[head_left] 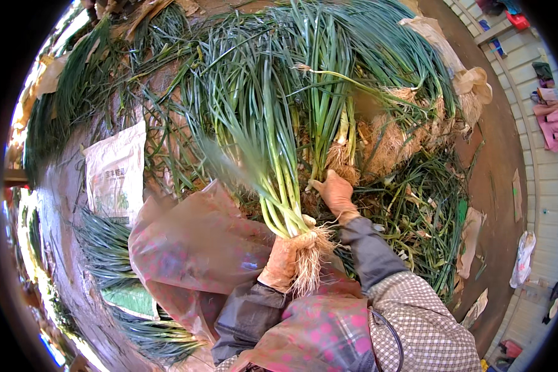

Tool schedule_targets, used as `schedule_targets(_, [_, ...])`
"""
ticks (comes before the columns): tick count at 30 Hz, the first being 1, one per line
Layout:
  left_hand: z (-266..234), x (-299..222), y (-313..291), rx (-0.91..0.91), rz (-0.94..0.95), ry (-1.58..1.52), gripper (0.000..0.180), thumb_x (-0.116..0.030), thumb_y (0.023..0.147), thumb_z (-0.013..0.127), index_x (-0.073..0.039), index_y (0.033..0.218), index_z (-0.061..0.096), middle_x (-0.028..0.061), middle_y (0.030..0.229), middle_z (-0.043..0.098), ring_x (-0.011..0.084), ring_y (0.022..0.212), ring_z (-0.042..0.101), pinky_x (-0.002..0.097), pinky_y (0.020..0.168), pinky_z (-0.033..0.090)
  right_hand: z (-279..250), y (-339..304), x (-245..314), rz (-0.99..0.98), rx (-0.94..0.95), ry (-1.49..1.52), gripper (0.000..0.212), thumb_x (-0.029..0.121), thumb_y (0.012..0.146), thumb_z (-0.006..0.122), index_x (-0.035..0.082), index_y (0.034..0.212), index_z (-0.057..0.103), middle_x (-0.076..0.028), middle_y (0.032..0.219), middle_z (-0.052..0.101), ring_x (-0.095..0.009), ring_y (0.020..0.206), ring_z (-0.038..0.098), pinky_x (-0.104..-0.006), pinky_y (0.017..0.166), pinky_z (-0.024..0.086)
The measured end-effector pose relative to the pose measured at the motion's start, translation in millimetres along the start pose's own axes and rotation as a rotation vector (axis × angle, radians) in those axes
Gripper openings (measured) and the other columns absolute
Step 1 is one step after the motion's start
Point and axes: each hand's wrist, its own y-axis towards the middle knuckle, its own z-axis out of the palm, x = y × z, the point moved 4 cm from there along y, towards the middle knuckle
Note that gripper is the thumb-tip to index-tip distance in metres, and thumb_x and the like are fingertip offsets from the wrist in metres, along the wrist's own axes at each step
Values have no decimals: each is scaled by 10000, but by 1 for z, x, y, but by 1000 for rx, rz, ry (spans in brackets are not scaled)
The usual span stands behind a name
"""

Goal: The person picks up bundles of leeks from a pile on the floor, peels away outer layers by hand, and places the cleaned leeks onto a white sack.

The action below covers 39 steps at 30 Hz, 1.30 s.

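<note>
My left hand (280, 265) is wrapped around the pale root end of a bunch of green onions (283, 186). Their long leaves point away from me, and a beard of tan roots (310, 260) hangs over the hand. Farther forward and to the right, my right hand (336, 193) is closed with its thumb and fingers at the base of another green onion stalk (319, 149); what lies inside the grip is partly hidden. A rooty green onion clump (343, 156) lies just beyond that hand. Both hands look orange-tan, perhaps gloved.
A large heap of green onions (229, 80) spreads ahead. Loose leaf trimmings (428, 217) are piled at right. A printed white sack (115, 167) lies at left, near more bundled green onions (102, 248). A pink-dotted plastic apron (192, 248) covers my lap. A pale panelled wall (545, 186) stands at right.
</note>
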Motion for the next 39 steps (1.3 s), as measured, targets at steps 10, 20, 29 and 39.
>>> schedule_targets(10, [-6, 1, 18, -35, 46, -136, 328, -3, 831, 564, 64, 1150, 529, 85, 841, 585, 148, 695, 575, 257, 613, 487, -146, -54, -34, 138, 283, 1112, 213, 259, 938, 559, 50, 910, 590, 10, 697, 553, -29, 503, 442, -161, 399, 344])
schedule_targets(20, [-9, 11, 22, -113, 63, 26, 148, 30, 811, 562, 22, 958, 542, 98, 819, 602, 178, 671, 599, 286, 589, 516, -49, -143, -149, 816, -78, 1187, 520, 373, 974, 454, -48, 1278, 466, -168, 1122, 611, -218, 915, 605, -330, 821, 495])
schedule_targets(29, [-26, 11, 24, -119, 112, 11, 309, 11, 823, 569, 60, 1127, 539, 99, 798, 619, 178, 635, 610, 292, 560, 532, 57, -19, 15, 269, 443, 1047, 302, 308, 921, 593, 11, 878, 623, -14, 636, 547, -95, 500, 482, -234, 439, 435])
schedule_targets(39, [-12, 11, 19, -55, -12, -71, 153, -52, 836, 578, 5, 978, 571, 32, 742, 562, 127, 616, 546, 234, 557, 462, -87, -113, 38, -524, 79, 305, 211, 211, 950, 512, 42, 1017, 620, -128, 733, 643, -220, 668, 644, -336, 570, 525])
